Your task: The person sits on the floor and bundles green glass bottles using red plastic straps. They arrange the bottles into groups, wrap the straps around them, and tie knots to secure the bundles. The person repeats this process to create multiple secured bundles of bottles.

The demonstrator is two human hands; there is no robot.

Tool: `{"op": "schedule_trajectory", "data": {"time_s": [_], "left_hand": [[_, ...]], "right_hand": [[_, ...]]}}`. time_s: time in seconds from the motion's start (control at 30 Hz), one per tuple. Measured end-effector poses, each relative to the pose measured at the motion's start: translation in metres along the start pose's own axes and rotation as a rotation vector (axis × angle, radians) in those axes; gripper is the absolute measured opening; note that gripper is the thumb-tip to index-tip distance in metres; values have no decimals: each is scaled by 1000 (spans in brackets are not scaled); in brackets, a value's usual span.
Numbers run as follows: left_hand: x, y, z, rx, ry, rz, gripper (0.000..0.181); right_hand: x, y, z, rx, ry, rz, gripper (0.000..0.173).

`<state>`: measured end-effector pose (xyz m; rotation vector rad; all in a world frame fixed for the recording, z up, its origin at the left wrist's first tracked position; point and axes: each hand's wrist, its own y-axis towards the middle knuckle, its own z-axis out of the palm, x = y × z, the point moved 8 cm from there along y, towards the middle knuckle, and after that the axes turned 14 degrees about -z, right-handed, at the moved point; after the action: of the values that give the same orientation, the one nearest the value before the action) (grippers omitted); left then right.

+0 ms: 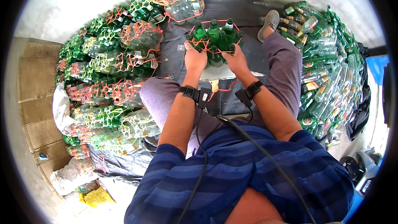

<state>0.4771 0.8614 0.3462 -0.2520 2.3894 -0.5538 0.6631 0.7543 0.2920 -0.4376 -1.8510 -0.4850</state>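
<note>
A group of upright green glass bottles (221, 41) stands before me, with red plastic cord (210, 49) looped around it and between the front bottle necks. My left hand (196, 57) grips the left front edge of the group, thumb up by the cord and the bottle necks. At the right front corner, my right hand (237, 60) holds a bottle neck and the cord beside it. The fingers of both hands are partly hidden. Under the bottles lies a pale flat board (217, 72), and a loose length of red cord trails from it toward my lap.
Corded bundles of green and clear bottles (107, 62) are stacked at the left. Behind stands a bundle of clear bottles (184, 4). Loose bottles (329, 68) form a heap at the right, beside my shoe (272, 20). Dark sheeting (174, 60) covers the floor.
</note>
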Motion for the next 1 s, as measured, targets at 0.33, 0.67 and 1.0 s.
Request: {"op": "schedule_trajectory", "data": {"time_s": [0.33, 0.67, 1.0], "left_hand": [[7, -19, 9, -62, 51, 120, 87], [-18, -34, -30, -134, 330, 236, 48], [-53, -63, 10, 66, 73, 722, 38]], "right_hand": [[-8, 16, -14, 165, 14, -33, 47], [18, 17, -17, 134, -152, -24, 48], [22, 18, -18, 160, -154, 7, 42]]}}
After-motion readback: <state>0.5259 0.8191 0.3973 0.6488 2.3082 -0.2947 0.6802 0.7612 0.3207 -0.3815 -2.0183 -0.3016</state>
